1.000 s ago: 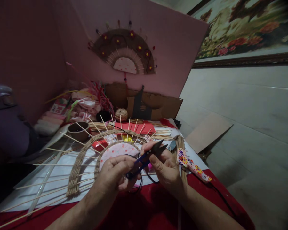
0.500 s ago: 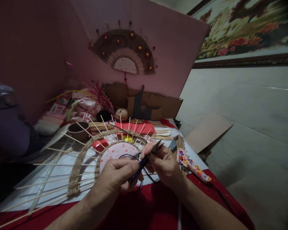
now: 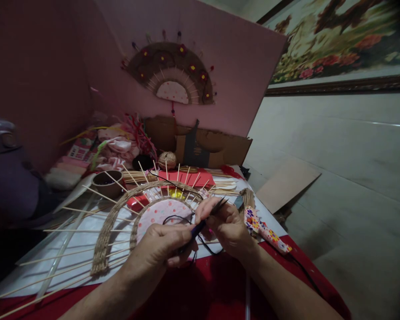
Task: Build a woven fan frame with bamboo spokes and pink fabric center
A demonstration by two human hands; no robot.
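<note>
My left hand (image 3: 168, 240) is closed round the handle of small dark thread snips (image 3: 197, 229), whose two pointed blades (image 3: 220, 204) reach up past my right fingers. My right hand (image 3: 231, 229) is closed beside the blades, fingers pinching black yarn (image 3: 213, 250); the exact grip is partly hidden. Strands of the yarn loop below and to the left of the hands, and one runs back across the sticks. Behind my hands lies a half-round fan frame (image 3: 102, 242), woven from brown cord over thin wooden sticks, with a dotted pink-white centre (image 3: 163, 211).
A flowered glue gun (image 3: 265, 231) lies at the right. Further back are a brown bowl (image 3: 108, 184), a black yarn ball (image 3: 143, 162), a beige ball (image 3: 167, 160), red paper (image 3: 186, 178) and cardboard (image 3: 233, 153). A finished fan (image 3: 140, 66) hangs on the pink board.
The tips of the snips' blades look closer together than before. Both hands stay nearly in place, and the whole view has shifted slightly.
</note>
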